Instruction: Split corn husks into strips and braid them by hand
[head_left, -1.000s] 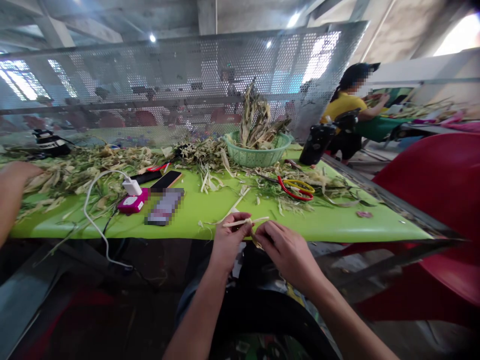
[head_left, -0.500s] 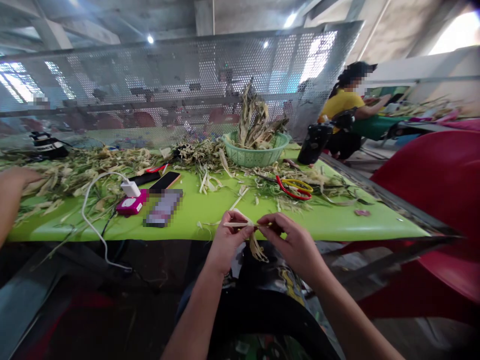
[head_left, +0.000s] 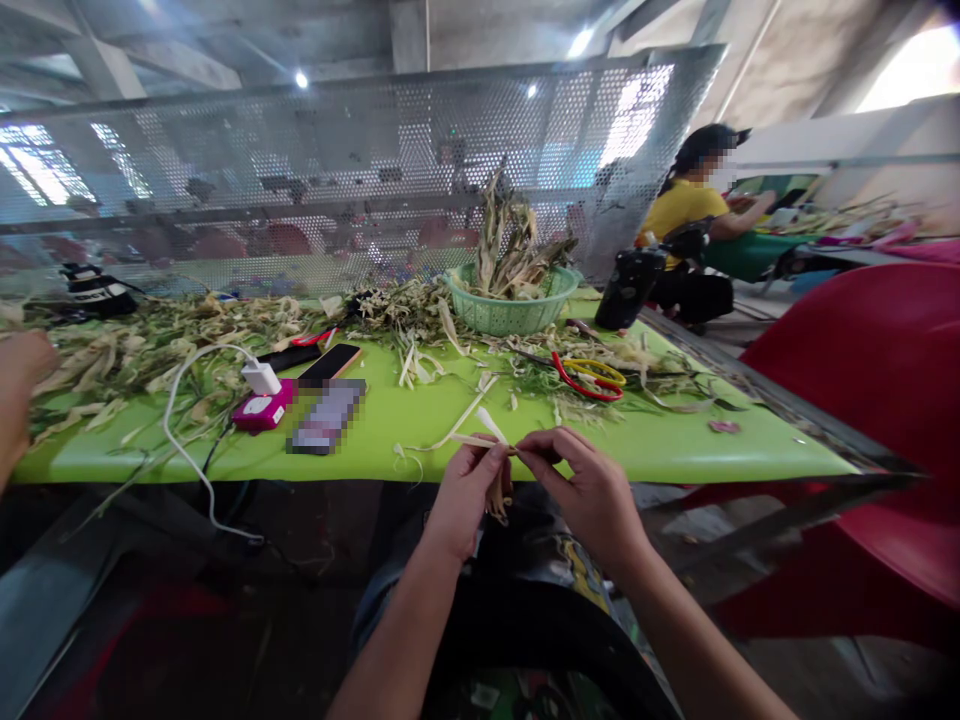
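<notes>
Pale dried husk strips [head_left: 491, 424] are held low over the table's front edge, with two ends sticking up and loose ends hanging beneath. My left hand [head_left: 466, 500] is closed, its thumb pressing the strips against the fingers. My right hand [head_left: 583, 485] pinches with thumb and forefinger at the same spot, its fingertips almost touching the left thumb. The small part between those fingertips is mostly hidden. One long thin strip [head_left: 448, 436] lies on the green tabletop [head_left: 405, 410] just beyond my hands.
Husk scraps [head_left: 172, 335] cover the table's back and left. A green basket [head_left: 502, 316] holds dried husks, near scissors [head_left: 589, 378] and a black bottle [head_left: 630, 290]. Two phones [head_left: 328, 415] and a pink power socket [head_left: 262, 408] stand left. Another person's hand [head_left: 22, 375] reaches in; a red chair [head_left: 870, 370] stands right.
My left hand has turned and its thumb now covers more of the strips. One pale end points up more plainly. The other person's hand at far left has drawn back leftward.
</notes>
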